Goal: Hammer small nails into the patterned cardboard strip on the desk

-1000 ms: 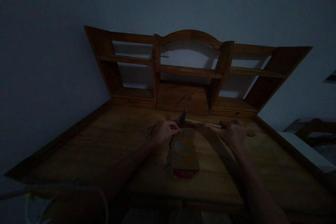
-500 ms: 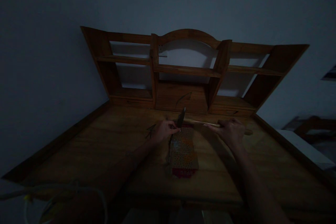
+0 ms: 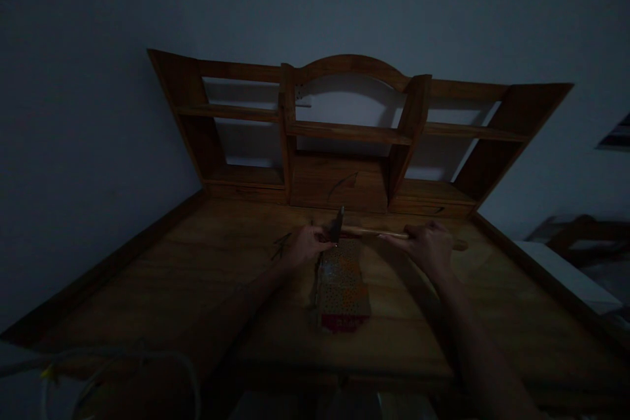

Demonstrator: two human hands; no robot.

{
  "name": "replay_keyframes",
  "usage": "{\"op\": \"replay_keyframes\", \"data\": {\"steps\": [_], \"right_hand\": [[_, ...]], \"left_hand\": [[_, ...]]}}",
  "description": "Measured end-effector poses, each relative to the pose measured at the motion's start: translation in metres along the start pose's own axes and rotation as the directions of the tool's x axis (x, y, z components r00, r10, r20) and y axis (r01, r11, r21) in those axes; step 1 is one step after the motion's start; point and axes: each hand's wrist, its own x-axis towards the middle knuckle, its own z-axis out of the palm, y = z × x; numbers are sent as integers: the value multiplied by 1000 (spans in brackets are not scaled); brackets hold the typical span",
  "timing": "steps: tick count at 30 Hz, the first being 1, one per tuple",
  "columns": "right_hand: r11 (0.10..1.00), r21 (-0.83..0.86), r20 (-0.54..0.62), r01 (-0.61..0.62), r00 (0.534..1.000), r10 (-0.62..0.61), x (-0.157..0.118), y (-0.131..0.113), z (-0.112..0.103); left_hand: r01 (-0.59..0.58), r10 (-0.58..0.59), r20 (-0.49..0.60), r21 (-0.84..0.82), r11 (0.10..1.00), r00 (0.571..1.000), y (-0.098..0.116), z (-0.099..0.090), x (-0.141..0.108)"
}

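Observation:
A flat, speckled rectangular piece [image 3: 343, 279] with red ends lies on the wooden desk [image 3: 197, 275]. My right hand [image 3: 429, 246] is wrapped round the wooden handle of a hammer [image 3: 336, 226], whose dark metal head is over the far end of the piece. Beside the hammer head, my left hand [image 3: 308, 244] has its fingers pinched together at the piece's far left corner. What the pinch holds is too small and dark to name. Several thin dark sticks or nails [image 3: 280, 246] lie left of that hand.
Along the back of the desk stands a wooden shelf unit [image 3: 352, 133]. A pale cable [image 3: 167, 354] loops at the lower left. To the right are a white surface [image 3: 566, 272] and a wooden chair [image 3: 585, 230].
The hammer head has come down slightly, closer to the piece and my left fingers. My right hand has shifted a little left with the handle. The whole view has shifted slightly.

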Motion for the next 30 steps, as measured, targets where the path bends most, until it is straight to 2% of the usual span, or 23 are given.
{"op": "replay_keyframes", "data": {"steps": [2, 5, 10, 16, 20, 26, 30], "right_hand": [[1000, -3, -27, 27, 999, -28, 0, -2, -3], [1000, 29, -86, -7, 996, 9, 0, -1, -2], [978, 140, -143, -155, 974, 175, -2, 3, 9], [940, 152, -124, -307, 937, 326, -4, 4, 12], [942, 130, -108, -308, 940, 322, -3, 2, 8], [954, 139, -93, -265, 956, 279, -3, 0, 7], [983, 63, -85, -175, 980, 180, -2, -1, 4]], "left_hand": [[18, -18, 8, -17, 1000, 1000, -1, 0, 0], [2, -2, 28, -33, 999, 1000, -1, 0, 0], [-33, 33, 43, 4, 999, 999, -3, -2, 0], [-30, 29, 36, 36, 999, 999, -5, -7, 0], [-75, 74, 26, 19, 997, 997, -2, -7, 0], [-172, 173, 3, 91, 981, 985, -3, -5, 1], [-187, 188, 7, 93, 978, 982, -3, -6, 1]]}}
